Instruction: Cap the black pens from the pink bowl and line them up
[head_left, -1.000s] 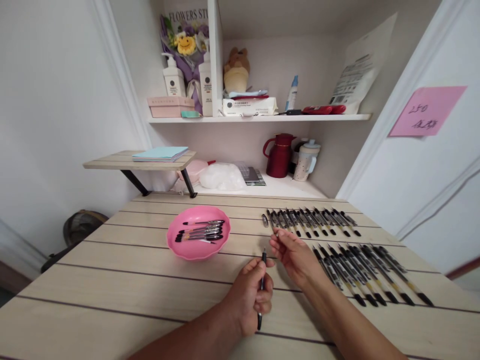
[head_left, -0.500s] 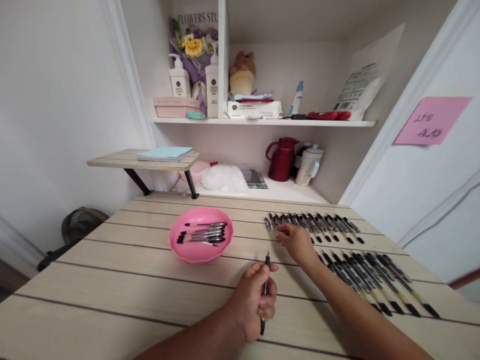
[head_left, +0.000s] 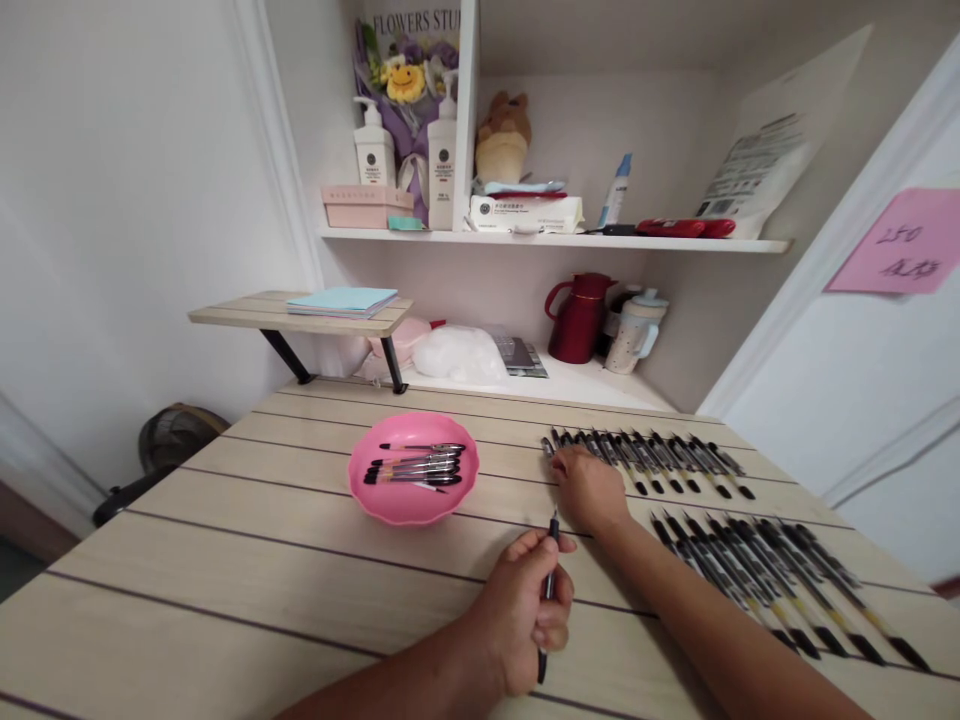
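Note:
My left hand (head_left: 529, 607) is closed round a black pen (head_left: 550, 585), held upright low over the wooden table (head_left: 247, 560). My right hand (head_left: 589, 487) reaches forward, fingers curled down on the left end of the far row of black pens (head_left: 660, 460); what its fingers hold is hidden. A nearer row of black pens (head_left: 772, 580) lies to the right of my right forearm. A pink bowl (head_left: 413, 480) with several pens in it sits left of my right hand.
Behind the table a low ledge holds a red jug (head_left: 578, 317), a white cup (head_left: 634, 331) and a plastic bag (head_left: 459, 355). A small raised shelf (head_left: 300, 316) carries a blue notebook. The upper shelf holds bottles and boxes. A pink note (head_left: 900, 255) sticks on the right wall.
My right hand moved forward from beside my left hand to the left end of the far pen row and settled there. The left hand kept its pen. The view shifted slightly.

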